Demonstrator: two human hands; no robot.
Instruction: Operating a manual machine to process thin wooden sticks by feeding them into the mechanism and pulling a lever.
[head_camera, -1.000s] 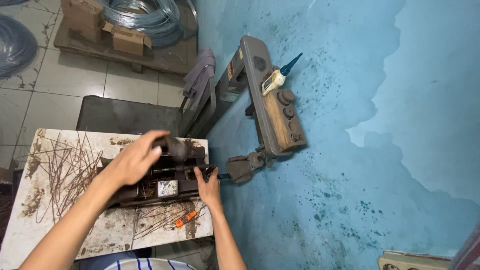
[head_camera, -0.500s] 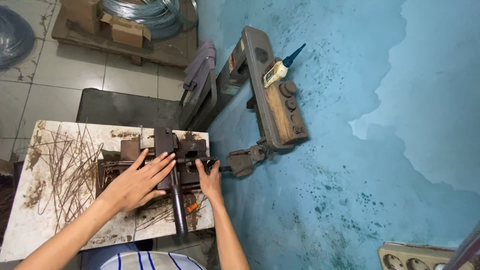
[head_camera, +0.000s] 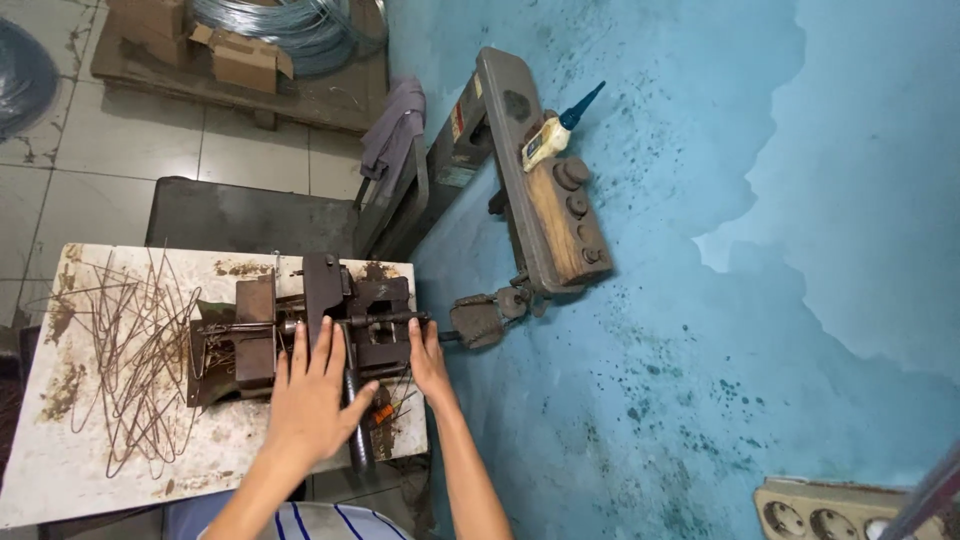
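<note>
Head view, lower centre of frame: my left hand (head_camera: 312, 395) lies flat with fingers spread across the dark lever handle (head_camera: 357, 420) of the rusty metal bending jig (head_camera: 320, 320), thumb hooked around the handle. My right hand (head_camera: 428, 360) rests at the jig's right edge, fingers extended and loosely open against the horizontal rod (head_camera: 385, 320). Left of the jig, bent wire pieces (head_camera: 135, 350) lie scattered over the stained white table (head_camera: 60, 470).
</note>
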